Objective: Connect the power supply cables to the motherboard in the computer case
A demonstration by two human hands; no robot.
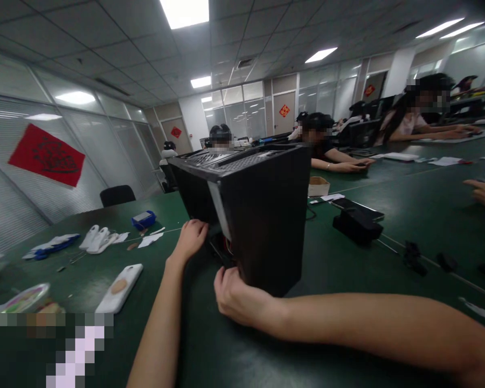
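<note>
A black computer case (267,215) with a mesh top stands upright on the green table (145,334) in front of me. Its side facing me on the left has an opening low down, where a few red and pale wires and a dark edge show. My left hand (192,237) is at that side's lower part, its fingers bent against the case. At the lower near corner, my right hand (234,293) has its fingers curled round the bottom edge of the opening. The fingertips of both hands are partly hidden by the case.
Left of the case lie a white phone-shaped object (121,288), a blue box (143,220), white pieces (99,238) and a bowl (28,302). To the right are a black device (358,226), a small wooden box (318,186) and co-workers' hands (358,164).
</note>
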